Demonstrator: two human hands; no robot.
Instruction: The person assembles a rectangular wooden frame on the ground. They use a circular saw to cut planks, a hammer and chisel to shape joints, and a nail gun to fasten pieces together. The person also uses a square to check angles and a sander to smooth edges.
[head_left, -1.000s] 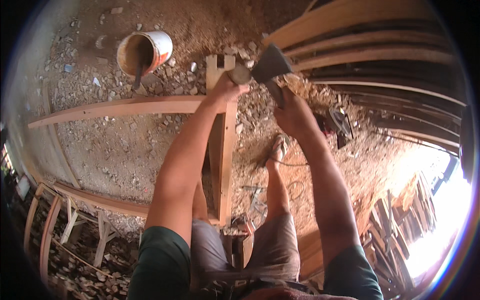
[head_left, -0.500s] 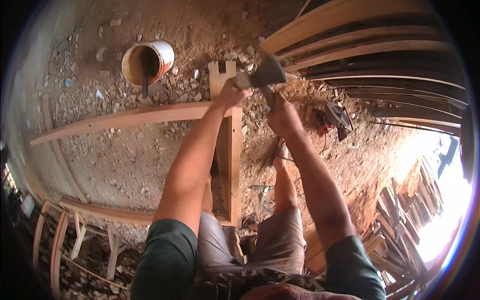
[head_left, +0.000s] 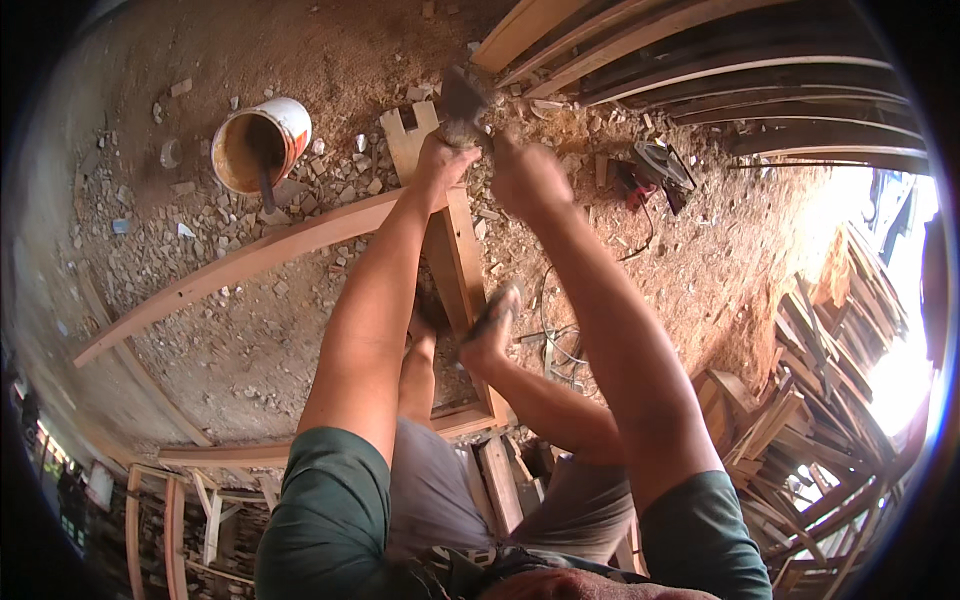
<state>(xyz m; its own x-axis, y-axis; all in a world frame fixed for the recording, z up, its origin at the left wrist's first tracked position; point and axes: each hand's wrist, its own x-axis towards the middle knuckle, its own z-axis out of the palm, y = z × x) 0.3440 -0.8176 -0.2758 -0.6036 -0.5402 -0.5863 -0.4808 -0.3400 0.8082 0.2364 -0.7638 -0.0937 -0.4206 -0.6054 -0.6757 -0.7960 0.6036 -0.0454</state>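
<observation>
My right hand (head_left: 530, 180) is closed round the handle of a hatchet, though motion smears hand and tool. The hatchet's dark, broad head (head_left: 463, 97) is just above my left hand (head_left: 445, 162). My left hand is wrapped round a pale, blunt-ended piece (head_left: 460, 133); its lower part is hidden, so its kind does not show. Both hands are over the far corner of a wooden frame, where a notched end (head_left: 405, 135) sticks out. A long curved beam (head_left: 260, 252) runs left from this corner, and a straight beam (head_left: 465, 265) comes back toward me.
A white bucket (head_left: 298, 125) with a stick-like handle in it lies tipped at the far left. My sandalled foot (head_left: 490, 320) is against the straight beam. A red-and-black power tool (head_left: 640, 180) with a cord lies right. Boards (head_left: 690, 65) and scrap wood (head_left: 820, 370) stand beyond.
The hatchet head has shifted left and away, over my left hand. My right foot has come left against the straight beam. The whole view has turned slightly.
</observation>
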